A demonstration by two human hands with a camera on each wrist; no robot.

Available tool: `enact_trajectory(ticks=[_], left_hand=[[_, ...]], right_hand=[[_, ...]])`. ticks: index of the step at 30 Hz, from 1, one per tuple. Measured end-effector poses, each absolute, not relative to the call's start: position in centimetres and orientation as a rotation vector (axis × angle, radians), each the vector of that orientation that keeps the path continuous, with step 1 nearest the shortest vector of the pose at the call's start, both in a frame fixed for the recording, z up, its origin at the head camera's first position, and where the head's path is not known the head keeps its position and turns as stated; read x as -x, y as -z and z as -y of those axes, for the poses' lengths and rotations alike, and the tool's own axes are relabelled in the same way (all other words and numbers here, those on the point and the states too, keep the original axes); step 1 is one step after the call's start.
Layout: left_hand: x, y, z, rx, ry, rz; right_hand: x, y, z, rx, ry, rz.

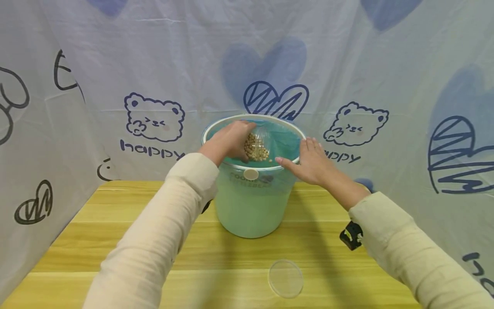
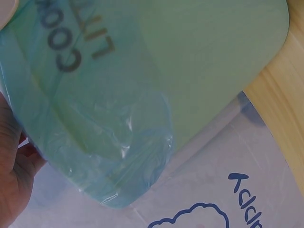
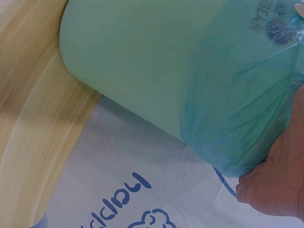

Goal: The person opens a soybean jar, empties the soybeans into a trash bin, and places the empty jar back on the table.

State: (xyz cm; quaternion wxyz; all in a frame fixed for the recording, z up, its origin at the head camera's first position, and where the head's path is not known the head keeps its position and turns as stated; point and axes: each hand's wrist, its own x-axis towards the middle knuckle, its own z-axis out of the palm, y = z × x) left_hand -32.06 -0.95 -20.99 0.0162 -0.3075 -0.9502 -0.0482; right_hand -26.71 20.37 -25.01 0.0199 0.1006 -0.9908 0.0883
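A pale green trash bin [image 1: 251, 210] with a white rim stands on the table, lined with a blue-green plastic bag [image 1: 287, 139] folded over the rim. Inside its mouth, my left hand [image 1: 234, 139] grips a clear plastic jar [image 1: 265, 136], tilted, with tan beans [image 1: 254, 148] in it. A few beans show just past the jar. On the bin's right side, my right hand [image 1: 314, 163] rests on the rim with fingers fairly straight and the thumb over the opening. Both wrist views show the bag's outer fold, with part of each hand at the edge; the jar is hidden there.
A clear round lid [image 1: 286, 279] lies flat on the wooden table [image 1: 127, 240], in front of the bin. Close behind the bin hangs a white cloth [image 1: 208, 77] printed with bears and hearts, and cloth also covers both sides.
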Motion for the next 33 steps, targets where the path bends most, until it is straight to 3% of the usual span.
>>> enact_trajectory(ticks=[33], left_hand=[[31.91,20.96,1.31,0.965,0.021,2.926]], right_hand=[[26.57,24.82,-20.34,-0.286,-0.289,3.092]])
